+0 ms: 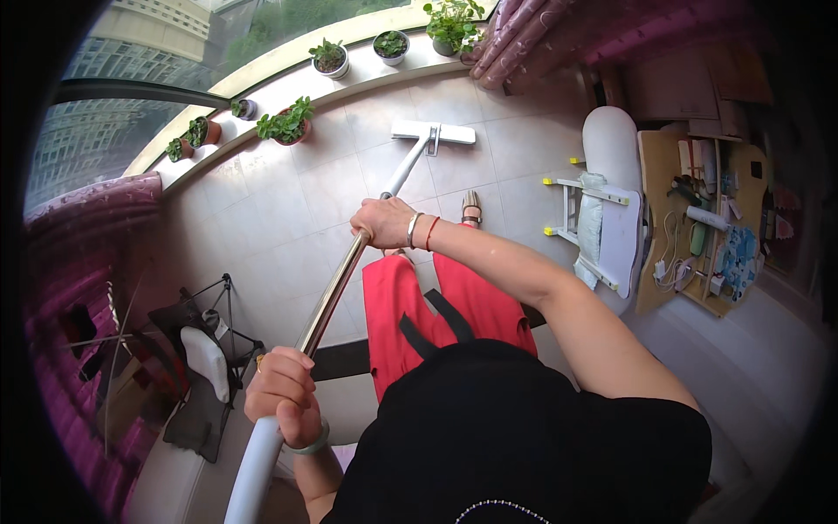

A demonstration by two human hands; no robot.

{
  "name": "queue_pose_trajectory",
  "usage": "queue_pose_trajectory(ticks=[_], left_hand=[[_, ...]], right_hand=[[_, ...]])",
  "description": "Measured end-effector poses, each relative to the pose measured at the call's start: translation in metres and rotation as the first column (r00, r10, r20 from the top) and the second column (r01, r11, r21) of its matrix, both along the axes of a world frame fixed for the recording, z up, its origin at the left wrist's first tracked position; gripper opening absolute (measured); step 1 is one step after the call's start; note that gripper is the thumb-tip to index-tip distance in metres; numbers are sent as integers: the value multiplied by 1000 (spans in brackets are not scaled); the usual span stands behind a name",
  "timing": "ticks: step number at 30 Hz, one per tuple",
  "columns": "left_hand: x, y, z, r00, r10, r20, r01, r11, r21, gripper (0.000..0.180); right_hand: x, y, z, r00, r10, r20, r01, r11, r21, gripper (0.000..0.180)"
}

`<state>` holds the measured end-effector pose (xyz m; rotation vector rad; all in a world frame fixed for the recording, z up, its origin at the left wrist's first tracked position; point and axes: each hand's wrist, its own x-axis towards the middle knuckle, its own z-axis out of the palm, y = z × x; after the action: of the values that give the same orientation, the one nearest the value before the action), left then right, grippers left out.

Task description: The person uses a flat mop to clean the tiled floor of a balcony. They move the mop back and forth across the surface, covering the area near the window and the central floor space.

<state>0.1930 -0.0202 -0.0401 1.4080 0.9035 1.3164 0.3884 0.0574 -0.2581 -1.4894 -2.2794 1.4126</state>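
Note:
A flat mop (454, 134) with a white head rests on the tiled floor ahead of me, beyond my feet. Its silver and white pole slants from the head down to the lower left of the view. My left hand (282, 395) is wrapped round the upper part of the pole, near where the white grip begins. Farther down, my right hand (382, 220) grips the same pole above the white lower section. The underside of the mop head is hidden.
Potted plants line the window ledge (367, 80), and a pot with a leafy plant (288, 122) stands below it. At the left is a folding chair (196, 375). To the right are a white stepladder (589, 214) and a wooden desk (659, 218) with cables and small items.

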Motion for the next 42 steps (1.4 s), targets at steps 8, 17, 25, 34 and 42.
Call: queue_pose_trajectory(ticks=[8, 17, 25, 34, 42], left_hand=[[122, 13, -79, 978, 204, -45, -207, 977, -60, 25], [276, 10, -149, 989, 91, 113, -72, 984, -162, 12], [355, 49, -177, 986, -118, 122, 136, 979, -149, 11], [326, 29, -163, 921, -365, 136, 365, 931, 28, 22], [174, 23, -116, 878, -472, 85, 474, 880, -17, 22]], right_hand=[[126, 40, -66, 994, -108, -19, 109, 993, 46, 13], [320, 27, -112, 984, -73, 162, 82, 995, -52, 13], [421, 19, -155, 949, -291, 118, 270, 949, 162, 12], [388, -49, -145, 864, -500, -52, 486, 805, 341, 18], [220, -96, -122, 781, -614, -114, 614, 721, 320, 19]])
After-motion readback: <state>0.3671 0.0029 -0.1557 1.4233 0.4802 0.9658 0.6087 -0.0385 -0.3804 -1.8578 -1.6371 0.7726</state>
